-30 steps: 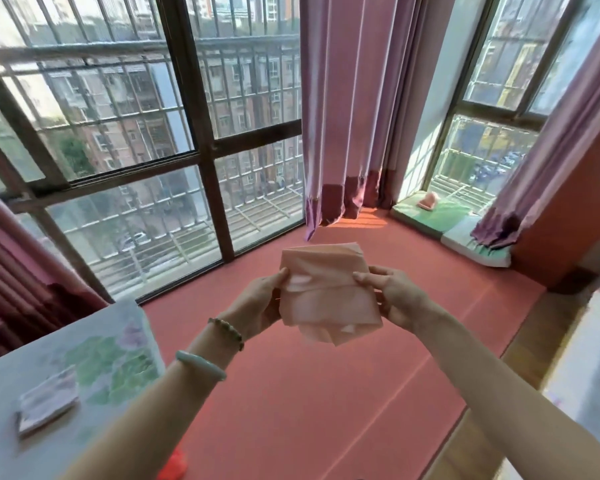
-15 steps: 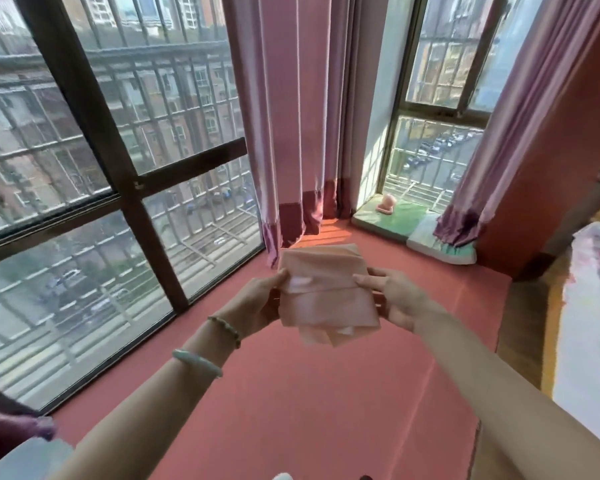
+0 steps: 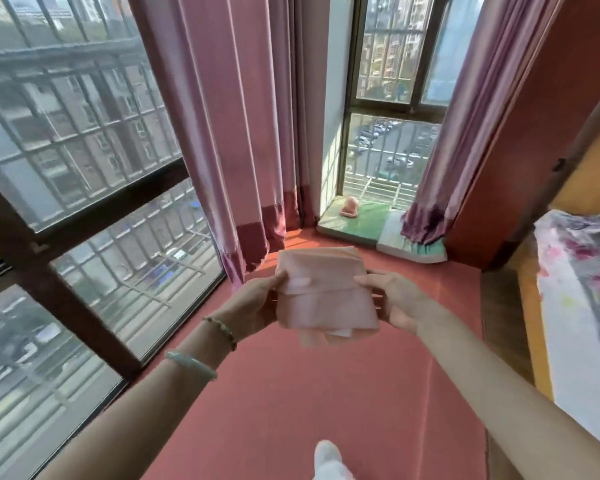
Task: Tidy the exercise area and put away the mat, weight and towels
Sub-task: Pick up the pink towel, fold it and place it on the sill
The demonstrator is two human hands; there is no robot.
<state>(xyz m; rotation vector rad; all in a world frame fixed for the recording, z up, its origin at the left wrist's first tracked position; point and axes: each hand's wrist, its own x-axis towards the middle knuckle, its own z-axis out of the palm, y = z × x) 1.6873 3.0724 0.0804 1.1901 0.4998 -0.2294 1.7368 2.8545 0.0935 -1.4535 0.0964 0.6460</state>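
Note:
A folded pale pink towel (image 3: 324, 292) is held up in front of me between both hands. My left hand (image 3: 253, 304) pinches its left edge with thumb on top. My right hand (image 3: 393, 299) grips its right edge, fingers curled behind the cloth. A loose corner of the towel hangs below the fold. Under me lies the red exercise mat (image 3: 291, 393), spread flat along the window. No weight is in view.
Tall barred windows (image 3: 84, 188) line the left side. Pink curtains (image 3: 236, 133) hang ahead. A green cushion (image 3: 360, 220) with a small pink object (image 3: 349, 206) and a white cushion (image 3: 412, 249) sit in the far corner. A bed with floral bedding (image 3: 582, 306) is on the right. My white-socked foot (image 3: 329, 459) is at the bottom.
My view has swung to the right along the window toward the corner with the cushions. Both hands have kept the same hold on the folded towel. My foot has come into view.

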